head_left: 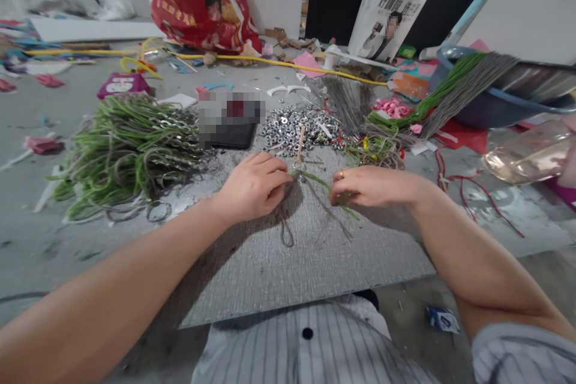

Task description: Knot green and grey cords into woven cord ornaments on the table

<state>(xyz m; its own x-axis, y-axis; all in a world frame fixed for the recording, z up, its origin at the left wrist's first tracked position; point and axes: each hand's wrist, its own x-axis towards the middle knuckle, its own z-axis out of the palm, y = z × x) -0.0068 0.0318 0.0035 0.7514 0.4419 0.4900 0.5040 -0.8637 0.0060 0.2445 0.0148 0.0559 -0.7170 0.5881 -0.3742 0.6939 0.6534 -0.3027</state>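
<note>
Over the grey board [288,270] my left hand [256,183] is closed, its fingers pinched at the left end of a green cord [317,178]. A grey cord loop hangs below those fingers. My right hand [360,186], with a ring on one finger, pinches the green cord farther right, and a short green end sticks out below it. Between the hands a grey cord [330,210] lies slanting across the board. Just behind, a thin wooden stick [301,143] stands upright near where the cords meet. The exact grip of the left fingertips is hidden.
A heap of green and grey cords [130,150] lies left, beside a black phone-like object [234,135]. Small metal pieces [288,123] are piled behind my hands. Long cords [463,90] drape from a blue basin [499,105] at right, near a clear bottle [531,153].
</note>
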